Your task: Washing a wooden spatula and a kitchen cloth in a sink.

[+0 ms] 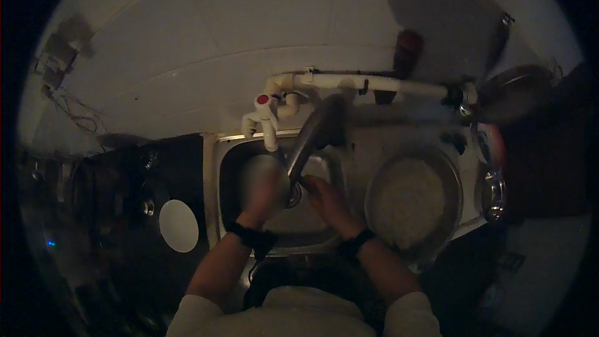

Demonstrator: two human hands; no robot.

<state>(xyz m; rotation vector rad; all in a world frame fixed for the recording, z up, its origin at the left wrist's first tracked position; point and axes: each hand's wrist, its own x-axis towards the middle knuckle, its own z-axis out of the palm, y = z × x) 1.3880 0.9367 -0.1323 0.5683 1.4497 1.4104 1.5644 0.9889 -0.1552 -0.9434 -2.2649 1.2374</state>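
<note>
Both hands are inside a stainless-steel sink. My left hand is at the sink's left side, its fingers lost in a blurred pale patch, so what it holds is unclear. My right hand is right of the drain, fingertips close together by the lower end of a long dark object. This object slants up past the sink's back edge; one side catches light, and its kind is too dim to tell. Whether the right fingers grip it cannot be seen. A plastic tap with a red cap hangs over the sink.
A wide round metal basin stands right of the sink, its pale contents indistinct. On the dark surface at left lies a white round plate. A pale pipe runs along the tiled wall. Both side areas are very dark.
</note>
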